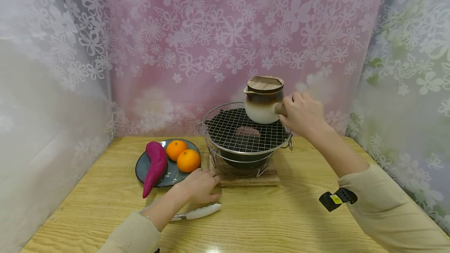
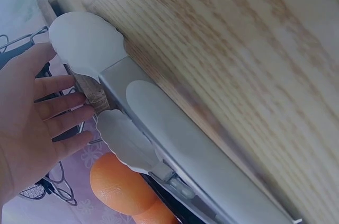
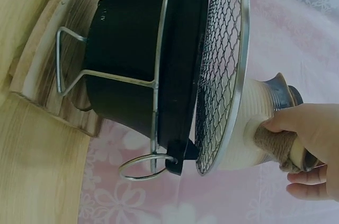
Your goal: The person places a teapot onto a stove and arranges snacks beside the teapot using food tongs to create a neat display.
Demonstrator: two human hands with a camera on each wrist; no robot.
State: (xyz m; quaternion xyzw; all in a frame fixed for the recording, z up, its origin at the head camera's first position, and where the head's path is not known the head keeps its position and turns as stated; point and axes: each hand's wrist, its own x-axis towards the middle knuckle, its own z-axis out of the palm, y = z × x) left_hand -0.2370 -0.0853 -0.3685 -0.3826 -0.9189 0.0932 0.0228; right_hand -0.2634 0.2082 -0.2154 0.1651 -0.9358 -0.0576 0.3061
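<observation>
We note right hand (image 1: 303, 114) gripping teapot (image 1: 261, 109) by its handle (image 3: 274, 142) over wire mesh (image 1: 225, 134); left hand (image 1: 201, 186) spread near 2 oranges (image 1: 188, 161).

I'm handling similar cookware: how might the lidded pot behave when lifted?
The pot is probably rigid and breakable: it looks like glazed ceramic. Jutting from one side, the cord-wrapped handle may let it twist in the right hand. The lid could slide off if tilted; no fastening shows.

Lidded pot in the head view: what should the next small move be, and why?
Probably the right hand should ease the pot toward the middle of the wire grate: the hand grips the handle, and the pot appears over the grate's right side. Whether its base touches is unclear.
</observation>
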